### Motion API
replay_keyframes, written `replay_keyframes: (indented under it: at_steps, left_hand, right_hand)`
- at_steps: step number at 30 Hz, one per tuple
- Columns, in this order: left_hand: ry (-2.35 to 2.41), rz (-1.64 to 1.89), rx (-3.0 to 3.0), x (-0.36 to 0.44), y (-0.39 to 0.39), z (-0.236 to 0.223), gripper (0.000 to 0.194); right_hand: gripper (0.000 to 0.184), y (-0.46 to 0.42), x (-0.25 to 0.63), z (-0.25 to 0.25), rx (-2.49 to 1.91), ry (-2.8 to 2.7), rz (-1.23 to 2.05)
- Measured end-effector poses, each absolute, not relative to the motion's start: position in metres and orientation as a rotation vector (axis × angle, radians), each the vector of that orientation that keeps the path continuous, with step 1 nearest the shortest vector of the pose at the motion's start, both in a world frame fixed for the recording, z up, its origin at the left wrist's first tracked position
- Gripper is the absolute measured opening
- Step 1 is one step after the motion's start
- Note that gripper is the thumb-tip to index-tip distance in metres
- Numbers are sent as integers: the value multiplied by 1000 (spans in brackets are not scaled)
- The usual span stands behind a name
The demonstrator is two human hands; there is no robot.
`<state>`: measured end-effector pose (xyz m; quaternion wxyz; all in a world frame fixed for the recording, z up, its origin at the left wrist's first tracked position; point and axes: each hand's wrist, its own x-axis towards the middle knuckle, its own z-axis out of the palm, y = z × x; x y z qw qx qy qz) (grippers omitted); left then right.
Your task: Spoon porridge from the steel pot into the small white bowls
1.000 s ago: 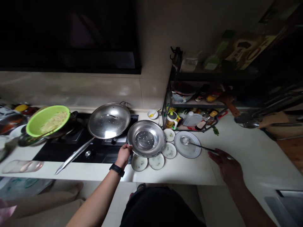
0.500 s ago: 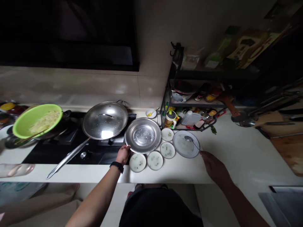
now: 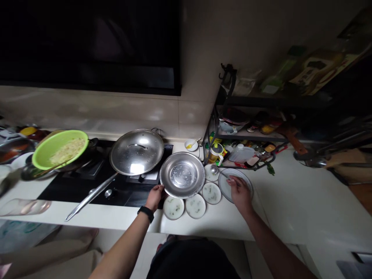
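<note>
My left hand (image 3: 155,197) grips the rim of a shallow stainless steel bowl (image 3: 182,175), which sits tilted over the counter's front area. My right hand (image 3: 240,192) is above a white plate with a dark patterned rim (image 3: 229,190), its fingers closed on the handle of a metal spoon (image 3: 214,169). The spoon's bowl reaches over a small white saucer (image 3: 211,173). Several more small saucers with green flecks lie close by, including one (image 3: 173,207) below the steel bowl.
A lidded steel pan (image 3: 136,152) with a long handle sits on the black hob (image 3: 87,190), left of the steel bowl. Further left, a green bowl of pale food (image 3: 59,149) rests over a dark pan. A cluttered metal rack (image 3: 247,135) stands behind the plates.
My right hand has moved left onto the plate and taken the spoon, whose bowl now points toward the saucer. My left hand stays on the steel bowl's rim.
</note>
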<state>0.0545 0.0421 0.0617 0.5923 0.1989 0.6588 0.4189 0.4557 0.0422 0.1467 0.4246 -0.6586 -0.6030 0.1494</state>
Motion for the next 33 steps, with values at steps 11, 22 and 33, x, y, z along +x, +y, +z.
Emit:
replay_keyframes:
  at_steps: [11, 22, 33]
  left_hand:
    - [1668, 996, 388, 21, 8, 75, 19]
    - [1852, 856, 652, 18, -22, 54, 28]
    - [2030, -215, 1768, 24, -31, 48, 25]
  right_hand:
    - [41, 49, 449, 127, -1636, -756, 799]
    - [40, 39, 469, 132, -1423, -358, 867]
    - [41, 40, 448, 180, -1415, -530, 881]
